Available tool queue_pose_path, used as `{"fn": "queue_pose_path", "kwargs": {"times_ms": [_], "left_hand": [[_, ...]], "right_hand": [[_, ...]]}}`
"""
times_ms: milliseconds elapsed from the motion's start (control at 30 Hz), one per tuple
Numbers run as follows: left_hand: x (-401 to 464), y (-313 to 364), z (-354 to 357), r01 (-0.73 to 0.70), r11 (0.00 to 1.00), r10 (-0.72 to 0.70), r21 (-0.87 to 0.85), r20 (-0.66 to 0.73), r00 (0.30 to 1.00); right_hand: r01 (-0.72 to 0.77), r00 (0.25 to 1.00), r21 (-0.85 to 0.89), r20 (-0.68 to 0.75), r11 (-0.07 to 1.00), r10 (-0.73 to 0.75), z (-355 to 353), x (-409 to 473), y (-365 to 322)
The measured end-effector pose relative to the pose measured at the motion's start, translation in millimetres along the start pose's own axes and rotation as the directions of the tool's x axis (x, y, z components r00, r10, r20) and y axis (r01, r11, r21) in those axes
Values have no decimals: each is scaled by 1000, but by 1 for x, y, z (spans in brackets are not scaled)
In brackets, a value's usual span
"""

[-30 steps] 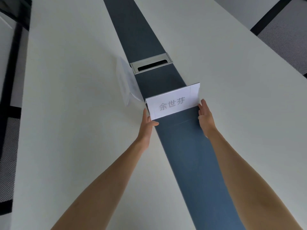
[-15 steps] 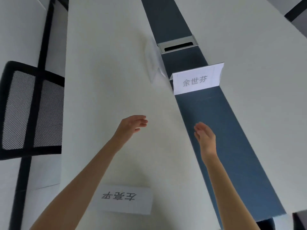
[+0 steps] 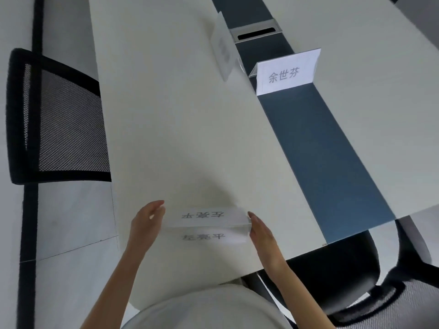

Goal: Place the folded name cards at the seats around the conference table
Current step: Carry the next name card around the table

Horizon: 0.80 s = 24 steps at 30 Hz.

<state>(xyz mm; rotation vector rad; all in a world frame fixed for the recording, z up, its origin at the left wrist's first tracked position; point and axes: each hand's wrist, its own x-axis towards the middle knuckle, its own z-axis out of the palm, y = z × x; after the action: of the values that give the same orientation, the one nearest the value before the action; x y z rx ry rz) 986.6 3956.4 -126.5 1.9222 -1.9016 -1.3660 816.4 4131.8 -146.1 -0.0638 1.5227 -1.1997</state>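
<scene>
Two cards already stood far along the long white desk [image 3: 166, 115]: folded white paper name card with grey characters [image 3: 286, 73] on the dark blue centre strip [image 3: 320, 143], clear-looking tent card [image 3: 223, 49] beside it. Third folded white name card [image 3: 209, 224] near the desk's close edge, bracketed by left hand [image 3: 147, 222] and right hand [image 3: 262, 231], fingers loosely apart at its ends, grip uncertain. Probably more seats left, black mesh chair [image 3: 59, 119] among them.

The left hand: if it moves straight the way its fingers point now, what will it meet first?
Probably nothing soon: the left hand points up the bare white table, beside the near folded white name card.
</scene>
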Motion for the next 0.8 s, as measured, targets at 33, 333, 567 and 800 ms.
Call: {"fn": "queue_pose_path", "kwargs": {"times_ms": [33,333,567,800], "left_hand": [[-2,-5,-1,-9,1000,9,22,10,1000],[2,-50,-40,-121,992,124,-25,202,972],[-11,-72,-62,-261,964,262,-48,329,907],[-59,-68,-35,-477,878,387,18,561,732]], "right_hand": [[29,999,-26,-37,999,-30,4,-1,1],[145,925,-119,-337,982,-177,59,-25,32],[200,806,39,-575,979,-141,110,-72,90],[338,619,211,-784,917,-48,118,-156,171]]}}
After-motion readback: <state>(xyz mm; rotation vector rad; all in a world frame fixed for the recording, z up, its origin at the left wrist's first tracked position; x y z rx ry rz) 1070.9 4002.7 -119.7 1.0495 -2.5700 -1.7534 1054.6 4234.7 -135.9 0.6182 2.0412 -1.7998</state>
